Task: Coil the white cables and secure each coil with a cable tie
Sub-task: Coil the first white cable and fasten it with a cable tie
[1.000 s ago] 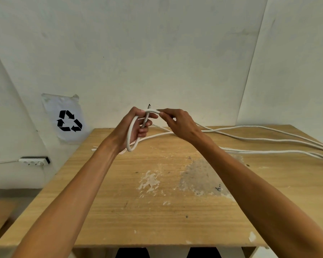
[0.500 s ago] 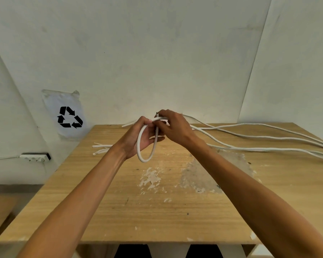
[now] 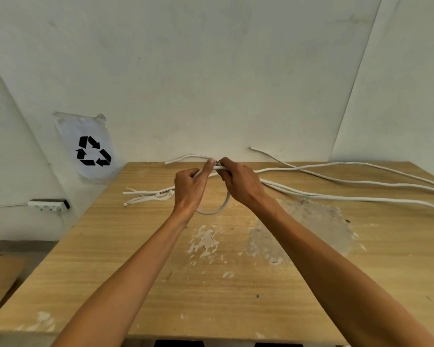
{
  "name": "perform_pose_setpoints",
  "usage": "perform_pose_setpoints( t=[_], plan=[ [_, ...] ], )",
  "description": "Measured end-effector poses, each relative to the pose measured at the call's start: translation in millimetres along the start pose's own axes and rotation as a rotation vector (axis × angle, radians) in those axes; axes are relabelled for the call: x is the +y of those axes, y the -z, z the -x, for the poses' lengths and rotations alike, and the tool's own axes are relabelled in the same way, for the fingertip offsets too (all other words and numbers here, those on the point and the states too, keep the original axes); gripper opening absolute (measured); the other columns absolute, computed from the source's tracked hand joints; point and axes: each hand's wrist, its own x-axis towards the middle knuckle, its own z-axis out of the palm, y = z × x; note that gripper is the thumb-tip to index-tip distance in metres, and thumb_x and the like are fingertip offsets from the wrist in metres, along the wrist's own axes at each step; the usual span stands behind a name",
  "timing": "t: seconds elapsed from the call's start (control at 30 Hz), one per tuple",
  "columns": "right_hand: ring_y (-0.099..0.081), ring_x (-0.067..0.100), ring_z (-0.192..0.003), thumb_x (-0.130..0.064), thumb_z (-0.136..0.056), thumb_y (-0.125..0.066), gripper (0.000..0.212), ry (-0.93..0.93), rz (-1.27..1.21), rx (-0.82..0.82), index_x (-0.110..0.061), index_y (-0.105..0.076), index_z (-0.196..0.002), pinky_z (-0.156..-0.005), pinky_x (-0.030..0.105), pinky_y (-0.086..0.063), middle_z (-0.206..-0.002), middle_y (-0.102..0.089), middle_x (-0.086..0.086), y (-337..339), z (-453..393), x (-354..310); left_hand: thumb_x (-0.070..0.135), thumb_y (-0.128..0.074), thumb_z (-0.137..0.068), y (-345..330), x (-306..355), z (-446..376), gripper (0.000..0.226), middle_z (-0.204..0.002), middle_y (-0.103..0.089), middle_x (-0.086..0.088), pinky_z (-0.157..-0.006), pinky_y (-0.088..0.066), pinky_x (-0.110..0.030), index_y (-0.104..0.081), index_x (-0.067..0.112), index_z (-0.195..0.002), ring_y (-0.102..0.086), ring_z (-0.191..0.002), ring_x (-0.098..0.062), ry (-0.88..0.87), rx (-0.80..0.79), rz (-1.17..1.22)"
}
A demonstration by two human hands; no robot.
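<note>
White cable bent into one small loop above the tabletop's far middle; left hand and right hand pinch its crossing, fingers curled.

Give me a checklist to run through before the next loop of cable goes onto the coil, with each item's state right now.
1. Left hand grips the coil: ok, its fingers are curled round the top of the first loop.
2. Right hand has a grip on the cable beside the left thumb: ok.
3. Loop hangs free of the table: cannot tell, its bottom sits low against the wood.
4. Slack to feed: ok, long white cables trail across the table to the right.
5. Fed cable clear of the other strands: cannot tell, several run close together.
6. Cable ties at hand: ok, a thin white bundle lies left of the hands.
</note>
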Motion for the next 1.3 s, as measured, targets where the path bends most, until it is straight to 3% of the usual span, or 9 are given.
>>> perform_pose_setpoints(
  t=[0.13,0.33,0.4,0.47,0.53,0.67,0.97,1.17,1.3],
  plan=[
    [-0.046,0.016,-0.065,-0.021,-0.101,-0.051,0.012,0.08,0.0,-0.061,-0.017,-0.061,-0.108,-0.056,0.033,-0.035,-0.075,-0.053,-0.008,-10.5,-1.1,21.3,0.052,-0.074,-0.084,-11.8,-24.9,-18.1,0.067,-0.046,-0.023,0.004,-0.048,-0.023,-0.024,-0.031,0.013,-0.05,-0.022,-0.047,-0.013,0.05,0.035,0.059],
    [-0.068,0.017,-0.08,-0.021,-0.102,-0.049,0.031,0.062,-0.009,-0.222,-0.022,-0.057,-0.132,-0.07,0.04,-0.054,-0.104,-0.07,0.001,-31.2,7.4,47.7,0.027,-0.068,-0.094,-21.2,-67.0,-22.2,0.056,-0.041,-0.03,0.011,-0.05,-0.026,-0.023,-0.037,0.02,-0.048,-0.029,-0.045,-0.008,-0.036,0.06,0.017],
    [-0.067,0.019,-0.083,-0.023,-0.103,-0.048,0.032,0.05,-0.047,-0.2,-0.024,-0.056,-0.134,-0.07,0.039,-0.053,-0.105,-0.067,0.0,-38.5,6.8,48.5,0.023,-0.059,-0.1,-22.9,-72.9,-23.6,0.042,-0.05,-0.041,0.013,-0.052,-0.03,-0.024,-0.047,0.022,-0.059,-0.037,-0.048,-0.008,-0.235,0.091,-0.113],
    [-0.062,0.023,-0.09,-0.022,-0.103,-0.047,0.033,0.05,-0.084,-0.176,-0.025,-0.056,-0.134,-0.071,0.041,-0.051,-0.106,-0.063,0.001,-47.6,6.3,47.4,0.022,-0.048,-0.104,-20.6,-82.5,-24.0,0.025,-0.076,-0.057,0.012,-0.054,-0.038,-0.029,-0.065,0.016,-0.087,-0.049,-0.06,-0.007,-0.5,0.095,-0.353],
    [-0.061,0.025,-0.09,-0.019,-0.102,-0.047,0.031,0.055,-0.112,-0.147,-0.022,-0.058,-0.132,-0.07,0.041,-0.05,-0.103,-0.063,0.002,-56.5,7.3,44.1,0.026,-0.043,-0.107,-12.8,-99.7,-29.0,0.031,-0.103,-0.064,0.0,-0.059,-0.045,-0.029,-0.069,0.012,-0.115,-0.059,-0.079,-0.014,-0.739,0.065,-0.578],
    [-0.064,0.026,-0.092,-0.015,-0.101,-0.05,0.026,0.089,-0.17,-0.101,-0.014,-0.063,-0.123,-0.075,0.039,-0.051,-0.108,-0.069,0.005,-66.6,8.2,36.6,0.027,-0.049,-0.106,5.6,-119.7,-36.3,0.033,-0.111,-0.069,-0.006,-0.064,-0.054,-0.035,-0.066,0.009,-0.127,-0.061,-0.092,-0.023,-0.996,0.022,-0.749],
    [-0.063,0.026,-0.073,-0.037,-0.103,-0.046,0.022,-0.091,-0.031,-0.215,-0.018,-0.057,-0.101,-0.065,0.044,-0.051,-0.084,-0.069,0.003,-62.6,28.6,63.4,0.028,-0.055,-0.103,9.5,-119.2,-40.4,0.023,-0.089,-0.062,-0.007,-0.056,-0.049,-0.037,-0.065,0.007,-0.099,-0.057,-0.079,-0.024,-0.907,0.079,-0.795],
    [-0.058,0.033,-0.071,-0.035,-0.106,-0.039,0.022,0.094,0.223,-0.224,-0.017,-0.048,-0.099,-0.056,0.041,-0.044,-0.092,-0.056,0.003,-45.8,8.5,60.8,0.027,-0.037,-0.104,7.0,-98.2,-32.3,0.025,-0.087,-0.056,-0.006,-0.069,-0.042,-0.04,-0.055,0.011,-0.095,-0.052,-0.079,-0.025,-0.713,-0.11,-0.89],
    [-0.059,0.031,-0.075,-0.031,-0.106,-0.041,0.02,0.205,0.325,-0.254,-0.014,-0.051,-0.099,-0.059,0.044,-0.047,-0.095,-0.058,0.006,-23.8,-12.3,52.4,0.036,-0.031,-0.106,-4.2,-64.6,-36.7,0.031,-0.088,-0.058,-0.002,-0.065,-0.039,-0.036,-0.053,0.016,-0.102,-0.053,-0.075,-0.021,-0.569,-0.248,-0.791]
  ],
)
